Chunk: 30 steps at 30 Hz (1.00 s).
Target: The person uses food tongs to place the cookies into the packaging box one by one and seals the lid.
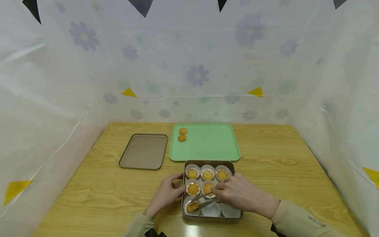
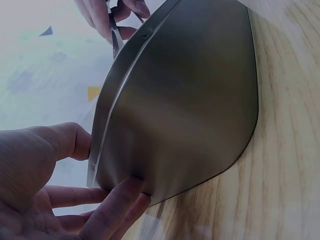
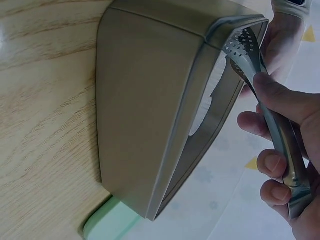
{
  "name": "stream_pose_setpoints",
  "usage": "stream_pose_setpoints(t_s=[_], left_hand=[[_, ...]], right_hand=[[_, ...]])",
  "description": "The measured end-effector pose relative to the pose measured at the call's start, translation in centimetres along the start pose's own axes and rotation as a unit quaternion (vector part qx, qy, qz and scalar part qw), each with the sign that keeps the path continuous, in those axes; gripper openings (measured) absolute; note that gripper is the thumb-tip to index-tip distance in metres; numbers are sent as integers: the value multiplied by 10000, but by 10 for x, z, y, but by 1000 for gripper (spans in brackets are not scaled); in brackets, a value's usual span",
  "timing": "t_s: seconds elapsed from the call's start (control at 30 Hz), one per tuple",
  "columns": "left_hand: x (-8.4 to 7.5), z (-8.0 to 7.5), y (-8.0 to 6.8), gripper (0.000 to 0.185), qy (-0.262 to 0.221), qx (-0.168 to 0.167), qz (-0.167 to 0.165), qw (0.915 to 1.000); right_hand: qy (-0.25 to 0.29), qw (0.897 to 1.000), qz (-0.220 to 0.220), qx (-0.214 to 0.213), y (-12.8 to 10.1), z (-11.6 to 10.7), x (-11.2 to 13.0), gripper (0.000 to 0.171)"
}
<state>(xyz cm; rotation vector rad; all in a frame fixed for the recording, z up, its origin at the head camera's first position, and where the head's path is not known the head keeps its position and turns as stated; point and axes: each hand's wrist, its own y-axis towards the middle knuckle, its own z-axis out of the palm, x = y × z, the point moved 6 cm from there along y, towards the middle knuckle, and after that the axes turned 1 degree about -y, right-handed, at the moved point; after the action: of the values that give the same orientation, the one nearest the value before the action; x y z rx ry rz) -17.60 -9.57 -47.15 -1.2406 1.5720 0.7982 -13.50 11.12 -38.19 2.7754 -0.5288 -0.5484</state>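
A metal tin (image 1: pixel 209 218) near the table's front edge holds paper cups with several cookies (image 1: pixel 192 173). My left hand (image 1: pixel 177 188) grips the tin's left wall, thumb at the rim; its fingers (image 2: pixel 120 200) press the wall (image 2: pixel 185 100) in the left wrist view. My right hand (image 1: pixel 221 195) holds metal tongs (image 1: pixel 202 201) over the tin. The tong tips close on a cookie (image 1: pixel 192 207) in the front-left cup. In the right wrist view the fingers (image 3: pixel 272 165) wrap the tongs (image 3: pixel 260 85) above the tin's rim (image 3: pixel 235 22).
A green tray (image 1: pixel 207 144) lies behind the tin with two cookies (image 1: pixel 182 134) at its far left corner. The tin's lid (image 1: pixel 144 151) lies flat to the tray's left. Two front cups (image 1: pixel 228 212) look empty. Flowered sheets wall the table on three sides.
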Motion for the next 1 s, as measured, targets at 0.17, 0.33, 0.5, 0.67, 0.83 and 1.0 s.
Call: stream_pose_setpoints(t_s=[0.17,0.33,0.5,0.67,0.83,1.0], left_hand=[[0,0,0,56,27,14,-11,10000],[0,0,-1,57,24,40,-17,10000],[-1,0,-1,57,67,31,-2,10000],[0,0,-1,57,63,53,-8,10000],[0,0,-2,57,73,36,-27,10000],[-1,0,-1,57,97,36,-27,9999]], right_hand=[[-4,9999,-61,-121,1,-1,1,30],[14,9997,-5,-228,1,-2,1,32],[-72,9997,12,-244,2,-2,1,30],[-201,9994,-67,-264,2,-1,2,29],[-254,9993,-75,-259,2,0,3,32],[-231,9997,-53,-118,1,-1,3,32]])
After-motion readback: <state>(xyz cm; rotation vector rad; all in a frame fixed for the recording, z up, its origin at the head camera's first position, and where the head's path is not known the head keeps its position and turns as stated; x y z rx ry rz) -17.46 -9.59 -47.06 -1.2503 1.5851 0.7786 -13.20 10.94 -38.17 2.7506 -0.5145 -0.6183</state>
